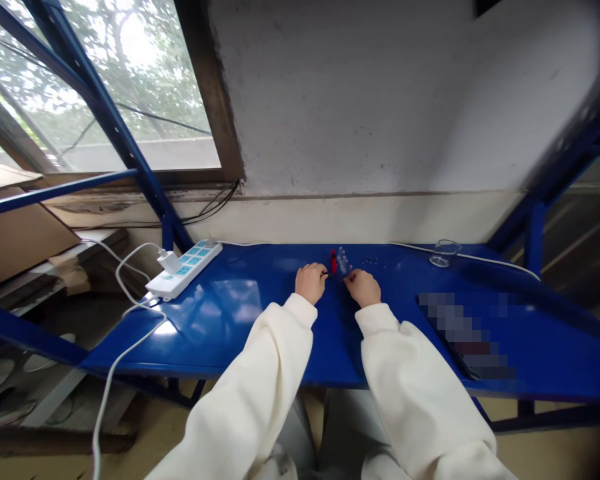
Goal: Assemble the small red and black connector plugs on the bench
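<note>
- The left hand (311,281) and right hand (363,287) are rested mid-surface (240,320), fingers curled; whether anything is gripped cannot be told.
- A small red piece (333,261) and clear vials (343,262) are set between the fingertips.
- Open room is left on both sides.
- A glass dish (443,254) is placed near the far edge; its contents cannot be told.

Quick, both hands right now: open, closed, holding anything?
Left hand: curled, fingertips at a small red piece; grip cannot be told.
Right hand: curled beside the small clear pieces; whether it holds one cannot be told.
</note>
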Available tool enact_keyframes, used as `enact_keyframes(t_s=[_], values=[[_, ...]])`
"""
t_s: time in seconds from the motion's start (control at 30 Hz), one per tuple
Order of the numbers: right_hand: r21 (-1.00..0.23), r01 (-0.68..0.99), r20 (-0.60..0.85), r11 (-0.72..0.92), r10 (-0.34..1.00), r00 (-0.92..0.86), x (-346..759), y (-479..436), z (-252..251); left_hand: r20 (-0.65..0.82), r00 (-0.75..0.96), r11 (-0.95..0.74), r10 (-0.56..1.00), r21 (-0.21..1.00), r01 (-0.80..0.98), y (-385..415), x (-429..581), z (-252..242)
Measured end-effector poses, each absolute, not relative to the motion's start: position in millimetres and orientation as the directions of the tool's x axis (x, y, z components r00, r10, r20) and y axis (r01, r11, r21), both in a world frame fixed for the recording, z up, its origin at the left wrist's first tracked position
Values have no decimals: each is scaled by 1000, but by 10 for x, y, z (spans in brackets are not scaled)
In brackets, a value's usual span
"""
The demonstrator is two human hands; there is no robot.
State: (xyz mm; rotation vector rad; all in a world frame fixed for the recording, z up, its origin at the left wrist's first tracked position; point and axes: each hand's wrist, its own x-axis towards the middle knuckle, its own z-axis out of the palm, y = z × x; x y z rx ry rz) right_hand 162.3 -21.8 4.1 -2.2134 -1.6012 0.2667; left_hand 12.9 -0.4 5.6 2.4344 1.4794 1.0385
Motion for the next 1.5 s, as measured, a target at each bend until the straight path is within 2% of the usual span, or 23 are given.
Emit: enact_keyframes(t_s=[0.07,0.2,0.33,0.4,0.57,0.93,1.17,1.27,1.37,1.5], values=[[-413,872,87,-263,942,325,1595,-237,78,529,201,-505,824,526,684,27,36,48],[-430,886,177,-175,946,272,1452,-255,228,583,-84,-463,808,716,522,19,-115,53],[-403,915,316,2,939,137,1233,-211,383,570,-204,-451,796,783,427,-24,-162,81],[-379,924,331,56,940,79,1139,-179,394,566,-208,-458,798,793,403,-32,-157,82],[-354,933,235,67,972,20,1039,-160,245,544,-199,-440,815,805,399,-17,-147,53],[-354,928,210,113,977,-39,1086,-211,144,532,-223,-423,817,815,395,10,-170,15],[-313,930,214,193,968,-129,1078,-208,101,585,-214,-469,782,779,417,-5,-188,29],[-300,932,218,202,966,-139,1076,-212,94,618,-164,-503,769,743,441,-47,-171,65],[-302,934,224,192,966,-126,1073,-213,101,637,-43,-551,770,697,460,-94,-142,93],[-339,932,256,125,966,-36,1074,-207,113,631,77,-586,772,659,471,-130,-117,99]])
